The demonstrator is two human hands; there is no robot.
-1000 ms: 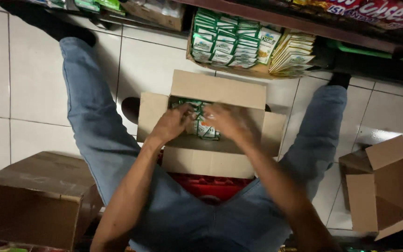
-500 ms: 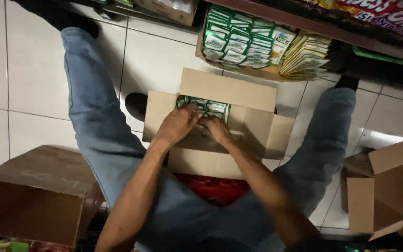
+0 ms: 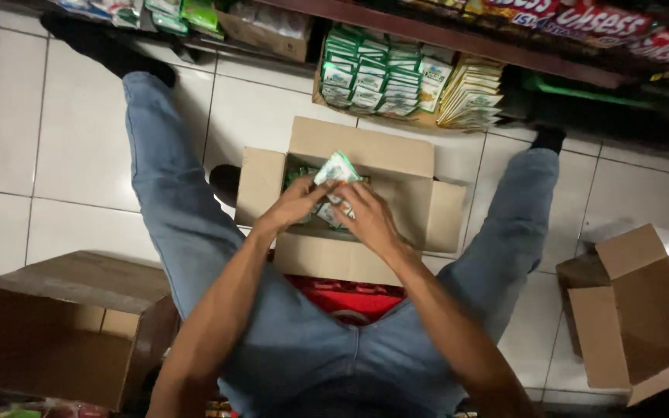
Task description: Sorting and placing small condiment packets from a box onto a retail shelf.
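Both hands close on a green-and-white sachet pack: left hand pinches its lower left, right hand its lower right. It sits tilted above the open cardboard box between the person's legs, long axis seemingly running up-right. More sachets lie beneath, partly hidden by fingers. Stacked packs fill the shelf beyond; empty boxes flank the floor.

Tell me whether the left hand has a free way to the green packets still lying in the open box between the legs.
Probably yes. The left hand is already inside the open box, flaps folded out, right beside the green packets. Only the right hand crowds the same spot.
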